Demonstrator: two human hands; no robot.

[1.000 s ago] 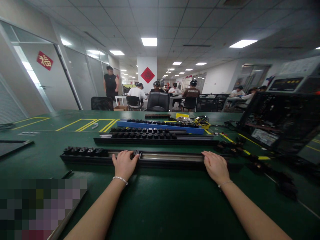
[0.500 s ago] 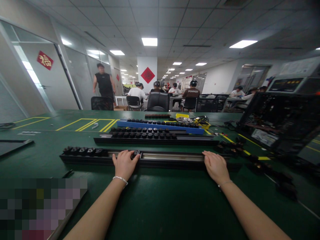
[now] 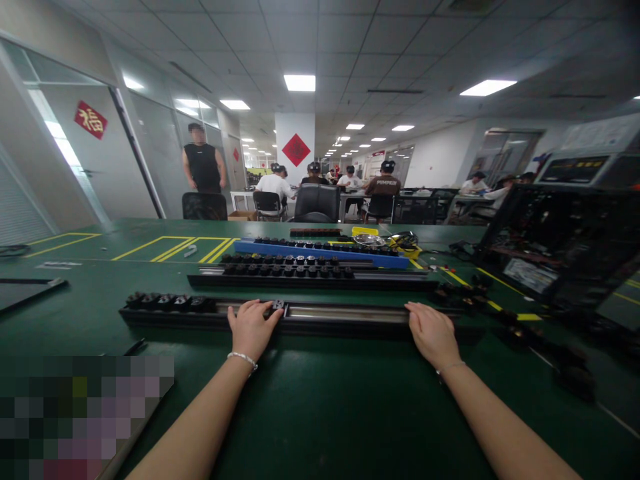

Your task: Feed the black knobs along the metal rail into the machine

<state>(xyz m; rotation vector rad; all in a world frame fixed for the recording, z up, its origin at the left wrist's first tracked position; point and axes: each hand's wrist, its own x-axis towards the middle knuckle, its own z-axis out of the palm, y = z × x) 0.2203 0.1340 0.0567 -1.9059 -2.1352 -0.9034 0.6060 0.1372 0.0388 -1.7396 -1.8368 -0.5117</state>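
Note:
A long black rail [image 3: 340, 315] with a shiny metal channel lies across the green table [image 3: 325, 407] in front of me. Several black socket modules [image 3: 167, 301] sit in its left end. My left hand [image 3: 251, 329] rests on the rail near its middle, fingers pinched on a small black module [image 3: 277, 306] in the channel. My right hand [image 3: 431, 331] lies on the rail further right, fingers curled over its near edge, steadying it.
Two more rails filled with modules [image 3: 300, 271], one on a blue base [image 3: 320, 251], lie behind. Loose black parts [image 3: 475, 297] and a black machine frame [image 3: 560, 247] are at the right. A metal bar [image 3: 30, 287] lies at the left. A person [image 3: 203, 167] stands beyond; others sit.
My left hand and the small module have shifted slightly right along the rail. The standing person in the background has walked to the left.

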